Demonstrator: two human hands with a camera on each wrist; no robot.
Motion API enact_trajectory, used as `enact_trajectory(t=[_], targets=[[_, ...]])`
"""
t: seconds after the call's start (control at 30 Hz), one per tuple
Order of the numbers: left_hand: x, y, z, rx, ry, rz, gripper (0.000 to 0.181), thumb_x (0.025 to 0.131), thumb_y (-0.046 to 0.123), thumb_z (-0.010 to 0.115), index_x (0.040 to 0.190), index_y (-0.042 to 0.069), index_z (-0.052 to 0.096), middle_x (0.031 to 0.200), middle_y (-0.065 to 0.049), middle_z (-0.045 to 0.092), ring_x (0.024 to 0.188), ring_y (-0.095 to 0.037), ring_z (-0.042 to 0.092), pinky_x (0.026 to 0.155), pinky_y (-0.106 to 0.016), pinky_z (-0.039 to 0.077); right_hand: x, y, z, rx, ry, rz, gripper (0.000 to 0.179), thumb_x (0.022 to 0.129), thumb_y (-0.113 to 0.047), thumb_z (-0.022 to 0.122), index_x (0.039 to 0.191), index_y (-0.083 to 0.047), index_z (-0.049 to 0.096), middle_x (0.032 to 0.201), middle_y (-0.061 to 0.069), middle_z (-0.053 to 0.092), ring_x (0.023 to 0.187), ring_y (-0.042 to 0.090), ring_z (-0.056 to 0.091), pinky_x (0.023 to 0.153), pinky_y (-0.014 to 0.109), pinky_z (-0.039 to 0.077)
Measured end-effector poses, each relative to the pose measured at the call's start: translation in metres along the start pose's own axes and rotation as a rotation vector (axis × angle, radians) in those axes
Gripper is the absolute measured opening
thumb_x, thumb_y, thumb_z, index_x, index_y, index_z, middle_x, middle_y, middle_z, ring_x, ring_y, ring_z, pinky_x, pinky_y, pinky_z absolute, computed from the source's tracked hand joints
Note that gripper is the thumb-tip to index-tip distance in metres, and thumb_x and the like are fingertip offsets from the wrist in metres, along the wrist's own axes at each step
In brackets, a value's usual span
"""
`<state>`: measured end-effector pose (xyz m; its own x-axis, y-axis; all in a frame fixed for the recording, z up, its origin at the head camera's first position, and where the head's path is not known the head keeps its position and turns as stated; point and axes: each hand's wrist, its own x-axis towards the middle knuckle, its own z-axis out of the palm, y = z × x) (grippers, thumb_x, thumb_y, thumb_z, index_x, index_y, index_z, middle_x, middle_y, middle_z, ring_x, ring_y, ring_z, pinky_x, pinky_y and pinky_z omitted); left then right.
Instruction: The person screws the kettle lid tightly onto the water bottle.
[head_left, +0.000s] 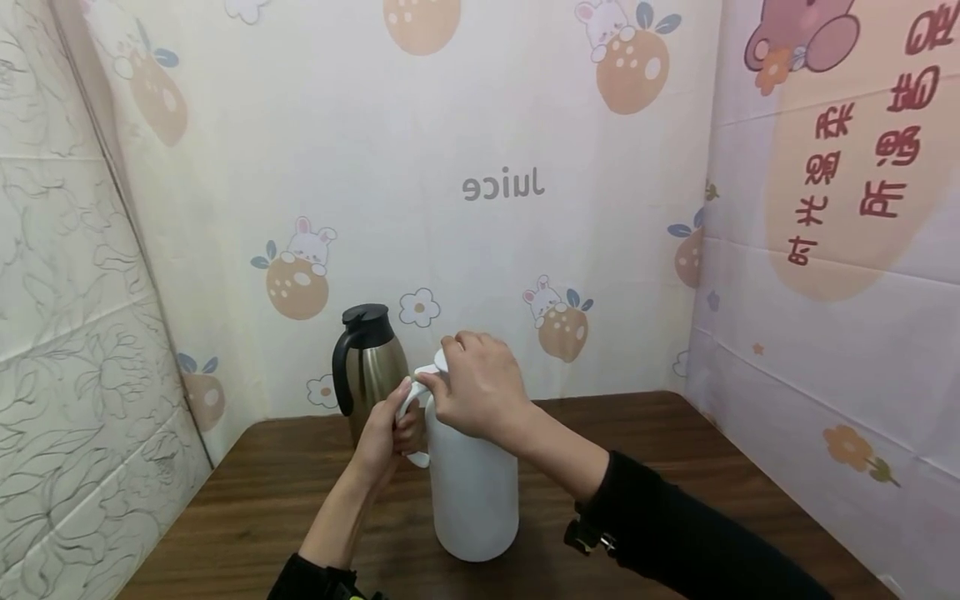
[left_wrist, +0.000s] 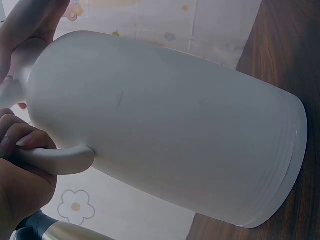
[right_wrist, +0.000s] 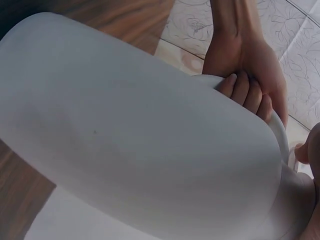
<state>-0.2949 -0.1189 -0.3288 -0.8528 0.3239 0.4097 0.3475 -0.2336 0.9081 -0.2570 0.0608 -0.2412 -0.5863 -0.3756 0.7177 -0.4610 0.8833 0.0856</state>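
A tall white thermos jug (head_left: 474, 500) stands upright on the wooden table. My left hand (head_left: 378, 442) grips its white handle (left_wrist: 72, 161), with the fingers curled through the loop. Over the jug's top, my right hand (head_left: 483, 387) holds the white lid (head_left: 440, 361), its thumb on the side towards the handle. The palm and fingers hide most of the lid in the head view. In the right wrist view, the jug's neck (right_wrist: 295, 195) runs up under that hand at the right edge.
Behind the handle side stands a steel thermos jug (head_left: 375, 367) with a black lid and handle, close to the back edge of the brown table (head_left: 622, 508). Printed cloth walls (head_left: 480, 242) enclose the table at the back and both sides.
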Motion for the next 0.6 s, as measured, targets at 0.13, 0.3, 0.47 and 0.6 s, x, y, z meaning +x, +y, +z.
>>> enact_trajectory(t=[0.13, 0.3, 0.47, 0.6], targets=[[0.0, 0.001, 0.001, -0.001, 0.012, -0.007, 0.055, 0.113, 0.05, 0.04, 0.071, 0.014, 0.04, 0.056, 0.006, 0.033, 0.048, -0.01, 0.03, 0.051, -0.024, 0.028, 0.001, -0.006, 0.001, -0.039, 0.013, 0.037, 0.052, 0.101, -0.051, 0.064, 0.117, -0.002, 0.071, 0.108, 0.013, 0.071, 0.1, 0.032, 0.068, 0.087, 0.048, 0.055], [-0.002, 0.002, 0.001, -0.01, 0.02, -0.025, 0.054, 0.114, 0.048, 0.04, 0.073, 0.013, 0.039, 0.057, 0.006, 0.032, 0.049, -0.009, 0.03, 0.052, -0.024, 0.028, 0.002, -0.014, 0.001, -0.081, 0.01, 0.085, 0.052, 0.101, -0.052, 0.063, 0.111, -0.002, 0.072, 0.098, 0.012, 0.069, 0.092, 0.031, 0.066, 0.084, 0.048, 0.054], [-0.002, 0.004, 0.0, -0.006, 0.021, -0.025, 0.054, 0.114, 0.048, 0.039, 0.073, 0.013, 0.039, 0.057, 0.006, 0.033, 0.049, -0.009, 0.03, 0.053, -0.024, 0.028, 0.002, -0.018, 0.002, -0.11, 0.019, 0.102, 0.055, 0.102, -0.053, 0.061, 0.113, -0.001, 0.072, 0.097, 0.012, 0.069, 0.089, 0.031, 0.066, 0.082, 0.048, 0.053], [-0.001, 0.003, -0.001, -0.004, 0.009, -0.023, 0.054, 0.113, 0.049, 0.039, 0.073, 0.013, 0.039, 0.057, 0.006, 0.033, 0.049, -0.008, 0.03, 0.052, -0.024, 0.027, 0.002, -0.017, 0.002, -0.11, 0.028, 0.098, 0.055, 0.102, -0.053, 0.062, 0.113, -0.001, 0.072, 0.096, 0.012, 0.069, 0.088, 0.03, 0.066, 0.081, 0.048, 0.054]])
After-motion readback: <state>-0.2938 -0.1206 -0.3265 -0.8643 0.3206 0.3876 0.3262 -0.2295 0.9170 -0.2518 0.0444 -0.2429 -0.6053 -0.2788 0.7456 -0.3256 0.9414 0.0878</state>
